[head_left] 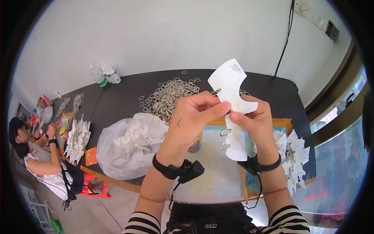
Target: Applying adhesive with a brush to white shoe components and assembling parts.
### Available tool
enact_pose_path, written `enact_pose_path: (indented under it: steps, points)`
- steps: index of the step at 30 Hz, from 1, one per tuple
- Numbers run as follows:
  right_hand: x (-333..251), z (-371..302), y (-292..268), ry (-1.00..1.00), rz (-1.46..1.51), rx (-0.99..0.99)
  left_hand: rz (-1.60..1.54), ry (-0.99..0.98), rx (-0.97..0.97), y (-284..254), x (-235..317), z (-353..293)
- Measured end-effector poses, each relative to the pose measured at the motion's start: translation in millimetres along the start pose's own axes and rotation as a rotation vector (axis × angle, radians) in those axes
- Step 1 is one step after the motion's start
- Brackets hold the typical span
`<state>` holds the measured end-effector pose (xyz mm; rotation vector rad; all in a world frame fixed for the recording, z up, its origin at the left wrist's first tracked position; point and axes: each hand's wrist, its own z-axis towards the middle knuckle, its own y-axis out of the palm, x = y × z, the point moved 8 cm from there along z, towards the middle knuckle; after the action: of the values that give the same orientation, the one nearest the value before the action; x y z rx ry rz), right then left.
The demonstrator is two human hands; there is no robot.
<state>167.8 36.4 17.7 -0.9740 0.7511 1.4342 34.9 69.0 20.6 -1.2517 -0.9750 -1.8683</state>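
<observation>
My left hand (pixel 194 117) and my right hand (pixel 253 119) are raised together in front of me. Between them is a white die-cut card (pixel 230 84) with curved notches. The left fingers pinch a metal ring (pixel 216 91) at a hole in the card's upper left edge. The right fingers pinch the card's middle. Below my right hand hang more white cards (pixel 235 146) with two metal rings (pixel 224 139) sticking out on their left. A black strap with a small device sits on each wrist.
A dark table (pixel 128 91) holds a heap of loose metal rings (pixel 167 97), a clear bag of white cards (pixel 128 142), several small bottles (pixel 105 75) and a pile of ringed cards (pixel 296 154) at right. Another person (pixel 35 148) works at far left.
</observation>
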Motion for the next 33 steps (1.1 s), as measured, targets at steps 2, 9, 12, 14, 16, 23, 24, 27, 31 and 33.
enact_pose_path:
  steps: [2, 9, 12, 14, 16, 23, 24, 27, 31, 33]
  points:
    - [0.0, 2.0, -1.4, 0.044, 0.146, 0.021, 0.006, -0.062, 0.038, 2.2, -4.7, 0.0]
    - [-10.4, 3.2, -0.7, -0.049, 0.132, 0.176, 0.293, 0.046, 0.077, -2.2, 9.4, -6.2]
    - [-5.5, -1.8, -10.4, -0.053, 0.191, 0.237, 0.049, 0.149, 0.174, 3.4, 15.1, -8.4]
    - [-3.2, -1.0, -10.6, -0.075, 0.215, 0.271, 0.229, 0.084, 0.183, 3.2, 13.8, -9.7]
    - [-6.7, -0.5, -9.0, -0.087, 0.244, 0.302, 0.241, 0.053, 0.185, -0.1, 13.9, -11.3]
    - [-4.5, 4.7, -19.6, 0.152, -0.021, 0.175, 0.305, 0.059, 0.056, 3.7, 17.8, -7.9]
    - [-2.2, 4.6, -19.3, 0.174, -0.071, 0.16, 0.302, 0.055, 0.056, 4.1, 16.9, -7.1]
    - [0.0, 3.4, -14.6, 0.106, 0.192, 0.24, 0.251, 0.055, 0.054, 6.5, 15.8, -6.9]
    - [4.4, -2.6, -7.4, 0.112, 0.31, 0.319, 0.139, 0.046, 0.076, 5.9, 12.4, -8.4]
    - [6.0, -6.6, -5.2, 0.085, 0.467, 0.395, 0.133, 0.06, 0.087, 5.6, 11.4, -9.0]
